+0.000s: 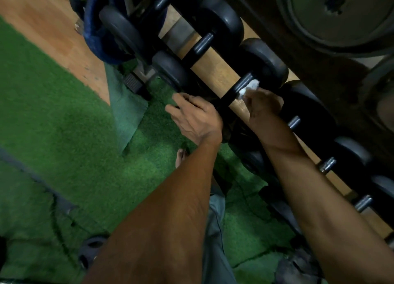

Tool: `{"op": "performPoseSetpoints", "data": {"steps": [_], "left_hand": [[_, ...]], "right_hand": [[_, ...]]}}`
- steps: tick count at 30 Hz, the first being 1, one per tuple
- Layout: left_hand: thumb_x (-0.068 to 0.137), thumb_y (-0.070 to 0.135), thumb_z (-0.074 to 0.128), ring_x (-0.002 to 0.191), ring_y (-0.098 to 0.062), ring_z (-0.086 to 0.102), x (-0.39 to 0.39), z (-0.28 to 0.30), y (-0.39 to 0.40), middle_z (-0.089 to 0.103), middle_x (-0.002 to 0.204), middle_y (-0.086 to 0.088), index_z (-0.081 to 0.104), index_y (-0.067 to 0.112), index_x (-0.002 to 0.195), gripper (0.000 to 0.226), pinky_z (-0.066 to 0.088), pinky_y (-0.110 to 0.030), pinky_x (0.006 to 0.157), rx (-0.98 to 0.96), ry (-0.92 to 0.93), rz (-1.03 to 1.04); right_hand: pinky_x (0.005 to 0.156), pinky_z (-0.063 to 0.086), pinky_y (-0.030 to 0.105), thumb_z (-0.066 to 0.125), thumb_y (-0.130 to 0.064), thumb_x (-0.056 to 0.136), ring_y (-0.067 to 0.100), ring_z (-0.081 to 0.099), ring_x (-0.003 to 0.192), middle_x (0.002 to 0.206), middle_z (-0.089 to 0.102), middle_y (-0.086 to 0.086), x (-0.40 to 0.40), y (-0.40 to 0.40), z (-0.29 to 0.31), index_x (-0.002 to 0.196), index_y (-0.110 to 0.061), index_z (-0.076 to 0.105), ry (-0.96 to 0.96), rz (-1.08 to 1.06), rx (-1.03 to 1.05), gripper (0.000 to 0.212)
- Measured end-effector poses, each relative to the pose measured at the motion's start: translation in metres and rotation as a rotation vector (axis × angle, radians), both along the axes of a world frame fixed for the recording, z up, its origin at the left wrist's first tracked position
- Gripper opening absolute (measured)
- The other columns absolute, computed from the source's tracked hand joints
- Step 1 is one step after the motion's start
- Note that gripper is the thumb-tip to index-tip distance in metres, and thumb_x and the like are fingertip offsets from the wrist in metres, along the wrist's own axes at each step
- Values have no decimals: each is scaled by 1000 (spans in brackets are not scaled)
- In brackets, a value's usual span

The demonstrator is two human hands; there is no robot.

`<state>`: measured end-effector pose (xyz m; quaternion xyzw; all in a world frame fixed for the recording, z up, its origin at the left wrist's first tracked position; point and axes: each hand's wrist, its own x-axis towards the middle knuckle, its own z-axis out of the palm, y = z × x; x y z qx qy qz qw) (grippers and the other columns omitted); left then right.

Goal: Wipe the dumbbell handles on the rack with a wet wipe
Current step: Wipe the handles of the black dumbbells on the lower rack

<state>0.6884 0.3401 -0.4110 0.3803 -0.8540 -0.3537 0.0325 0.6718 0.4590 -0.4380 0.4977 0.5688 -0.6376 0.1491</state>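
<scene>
wipe: white wet wipe (248,88) bunched in the right hand (263,107), pressed against the handle (241,87) of one dumbbell on the rack (215,70)
right grip: fingers closed on the wipe; wipe touching the right side of the handle, near the far head (264,64)
left grip: left hand (196,119) loosely curled, nothing seen held; placed just beside the near end of the same dumbbell, contact with the near head cannot be told
key relation: handle lies just up and left of the right hand; its long axis runs from near-left to far-right, across the rack rails; a stroke along that axis is judged needed, toward the near head
nearer hand: right is on the handle; left is nearer the near head, judged to be steadying
other handles: steel handle (203,44) further up the row; more handles (294,122) down the row under the right forearm
surface: wooden rail under the handles, dumbbells packed side by side, little room between heads
room: green turf floor (53,113), bare wood floor patch at upper left, weight plate (341,13) at upper right, bare foot seen below the left wrist
risk: knuckles may be pinched between the close heads; judgement only
</scene>
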Motion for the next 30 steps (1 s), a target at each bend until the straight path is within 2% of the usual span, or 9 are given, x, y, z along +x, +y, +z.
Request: {"op": "performPoseSetpoints", "data": {"steps": [1,4,6,10,13,17,21,26,30], "left_hand": [[98,28,41,92,-34,54,0,0,0,47,112,-13,52,13,115,25,41,-40,76,-2,1,0],[97,28,42,93,-34,53,1,0,-1,46,113,-13,52,14,113,24,38,-38,75,3,3,5],[97,28,42,93,-35,53,0,-1,0,46,113,-13,51,14,112,23,40,-39,75,5,-3,4],[97,26,45,93,-35,54,-1,-1,0,47,112,-14,53,13,112,22,34,-35,74,0,-3,9],[97,27,45,94,-36,54,0,0,0,48,113,-14,53,13,112,22,37,-38,76,-2,-11,7],[97,27,45,94,-36,54,0,1,0,47,113,-14,53,13,112,22,38,-39,75,-7,-12,4],[97,26,46,93,-36,53,0,0,0,47,112,-15,54,12,111,22,31,-34,74,-5,-7,8],[97,27,46,94,-35,54,-1,1,0,48,112,-14,54,13,112,22,33,-35,74,1,-14,4],[97,29,44,95,-35,54,0,2,0,47,113,-14,54,14,112,23,39,-39,76,-1,-14,7]], "right_hand": [[64,61,28,69,-3,88,13,71,72,85,72,3,3,0,-1,83,-16,64,-40,33,35,15],[52,54,25,78,-6,83,21,67,61,80,72,12,16,-11,3,75,-11,71,-169,258,88,13],[56,54,27,79,-8,82,22,67,63,81,73,12,19,-14,6,74,-13,71,-164,307,123,12],[70,63,35,80,-23,64,19,73,75,87,75,5,1,-8,9,80,-21,73,-36,-79,304,18],[80,61,29,80,-14,77,4,70,76,80,71,-10,-2,-10,9,96,-19,77,94,-151,435,20],[73,57,28,75,-39,81,1,68,74,81,73,-9,19,-19,13,88,-20,74,144,335,591,20],[69,56,26,77,-28,86,6,70,75,82,73,-6,19,-11,22,82,-22,73,275,526,571,9],[91,48,33,63,-18,97,26,65,104,110,67,12,1,1,17,119,-10,71,265,690,1069,25],[86,55,45,60,-16,90,33,65,101,109,66,14,26,-10,22,112,-8,75,521,1097,722,28]]}}
